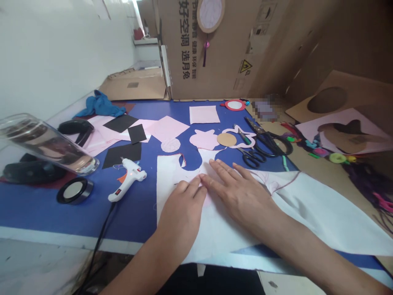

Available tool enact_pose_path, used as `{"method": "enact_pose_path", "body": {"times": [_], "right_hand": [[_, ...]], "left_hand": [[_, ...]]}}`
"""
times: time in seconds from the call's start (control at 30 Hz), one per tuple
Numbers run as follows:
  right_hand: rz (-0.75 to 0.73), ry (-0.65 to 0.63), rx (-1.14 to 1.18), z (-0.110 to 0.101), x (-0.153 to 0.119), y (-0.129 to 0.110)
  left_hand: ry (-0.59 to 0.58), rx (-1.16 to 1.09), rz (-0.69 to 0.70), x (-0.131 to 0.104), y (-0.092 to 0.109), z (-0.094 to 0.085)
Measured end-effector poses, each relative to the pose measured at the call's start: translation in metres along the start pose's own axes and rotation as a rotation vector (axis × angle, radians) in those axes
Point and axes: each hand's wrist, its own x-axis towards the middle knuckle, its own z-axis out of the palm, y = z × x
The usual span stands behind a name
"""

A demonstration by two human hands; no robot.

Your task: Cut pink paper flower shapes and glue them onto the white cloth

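At the near side of the blue table, white cloth lay spread beneath both hands. The left hand rested on it with fingers bent and close together; whether they pinched any fabric, I could not tell. The right hand lay flat, fingers loosely extended, gripping nothing. Left of the cloth were a white glue gun and a round black-rimmed lid. Beyond the hands sat black-handled scissors, a tan disc and pink cutouts; farther back stood printed cardboard.
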Motion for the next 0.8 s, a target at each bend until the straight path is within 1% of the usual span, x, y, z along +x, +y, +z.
{"method": "enact_pose_path", "body": {"times": [0.17,0.33,0.47,0.57,0.8], "right_hand": [[-0.009,-0.030,0.014,-0.002,0.014,-0.001],[0.013,-0.046,0.018,0.001,0.020,0.000],[0.048,-0.044,0.037,0.004,0.022,0.003],[0.044,-0.034,0.021,0.006,0.022,0.006],[0.046,-0.039,0.026,0.003,0.022,0.006]], "left_hand": [[-0.011,-0.023,-0.009,0.000,0.001,-0.001],[-0.031,0.002,-0.011,0.001,0.002,-0.001],[-0.040,0.017,-0.018,0.000,0.001,-0.001],[-0.030,0.033,-0.005,-0.001,0.001,0.000],[-0.005,0.060,0.003,-0.002,0.001,0.001]]}}
